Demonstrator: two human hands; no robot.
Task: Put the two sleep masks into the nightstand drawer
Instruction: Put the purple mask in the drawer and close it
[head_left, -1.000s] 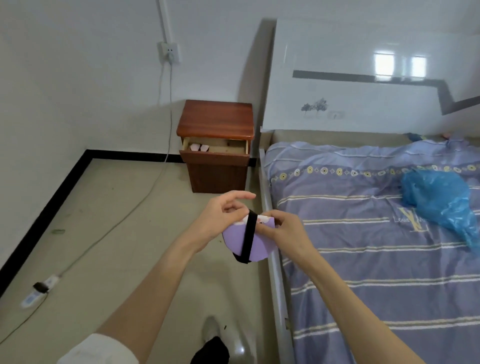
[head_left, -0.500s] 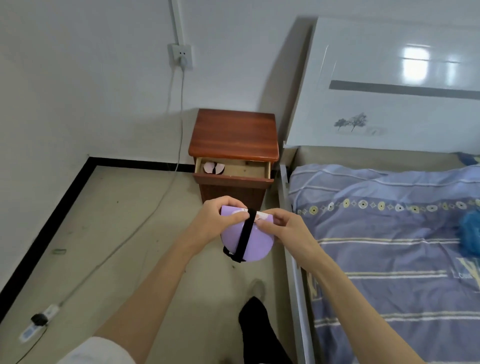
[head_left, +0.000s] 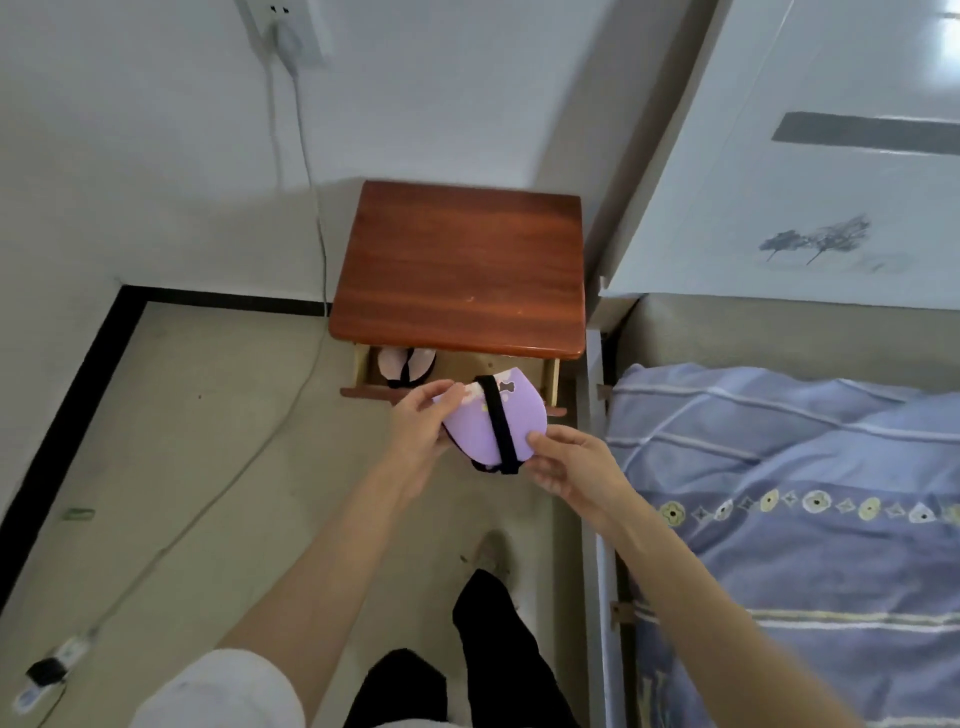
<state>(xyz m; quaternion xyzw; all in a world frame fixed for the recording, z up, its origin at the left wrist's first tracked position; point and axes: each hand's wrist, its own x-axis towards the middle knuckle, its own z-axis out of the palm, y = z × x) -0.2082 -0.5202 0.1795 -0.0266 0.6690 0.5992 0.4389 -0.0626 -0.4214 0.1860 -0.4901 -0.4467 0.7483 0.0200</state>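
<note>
A folded purple sleep mask (head_left: 511, 423) with a black strap is held over the front edge of the open nightstand drawer (head_left: 363, 391). My left hand (head_left: 420, 427) pinches its left end. My right hand (head_left: 569, 465) touches its lower right edge with the thumb, fingers spread. A pink sleep mask (head_left: 405, 365) with a black strap lies inside the drawer at its left side, partly under the red-brown nightstand (head_left: 460, 267) top.
The bed (head_left: 789, 519) with a blue striped cover stands right of the nightstand, its white headboard (head_left: 810, 171) behind. A white cable (head_left: 228, 483) runs from a wall socket (head_left: 293, 31) across the floor to a power strip (head_left: 47, 670). My legs are below.
I have moved close to the nightstand and look down on it. Both hands carried the purple mask forward over the open drawer, and my right hand has loosened its hold.
</note>
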